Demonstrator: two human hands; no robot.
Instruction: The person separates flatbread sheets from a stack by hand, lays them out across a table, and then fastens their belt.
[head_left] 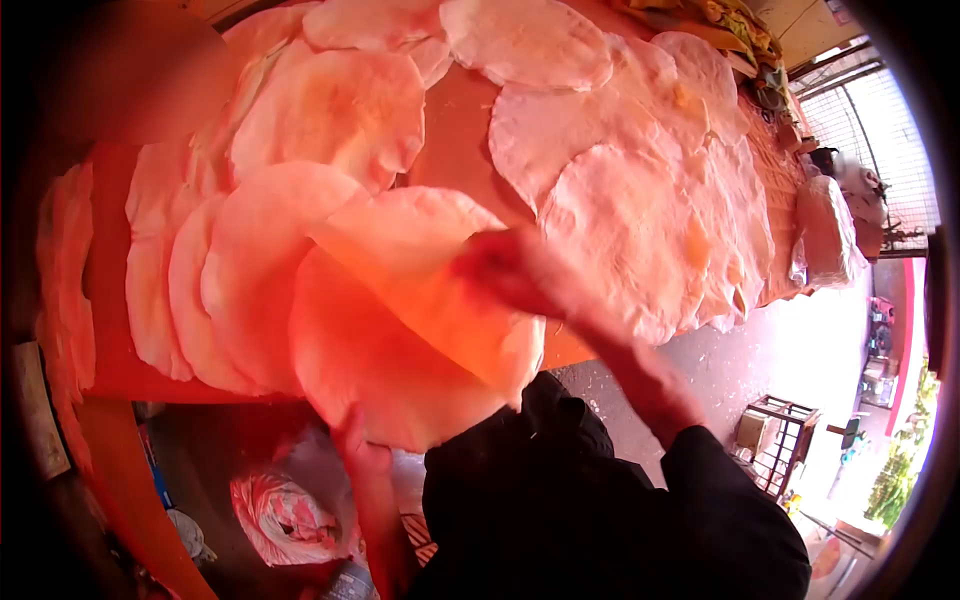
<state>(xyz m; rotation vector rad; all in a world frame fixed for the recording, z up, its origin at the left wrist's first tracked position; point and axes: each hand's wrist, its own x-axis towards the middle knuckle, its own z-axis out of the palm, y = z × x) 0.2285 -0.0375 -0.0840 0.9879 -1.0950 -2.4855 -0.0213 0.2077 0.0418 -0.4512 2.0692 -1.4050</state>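
A large, thin round flatbread (390,370) hangs over the near table edge, above my lap. At its near left rim my left hand (352,428) is closed, the fingers partly hidden by the sheet. My right hand (505,270) is curled against the upper right part of the bread and blurred by motion. An orange-lit band crosses the bread diagonally, and I cannot tell whether it is a fold or a second sheet. Overlapping flatbreads (265,260) lie just left of my hands. Another wide flatbread (625,230) rests to the right of my right hand.
More flatbreads cover the long table (455,130), several overlapping. A plastic-wrapped bundle (828,230) stands at its right end. Below the table sits a plastic-wrapped roll (285,520). On the floor at right is a small metal-framed stand (775,440). A blurred round shape fills the upper left.
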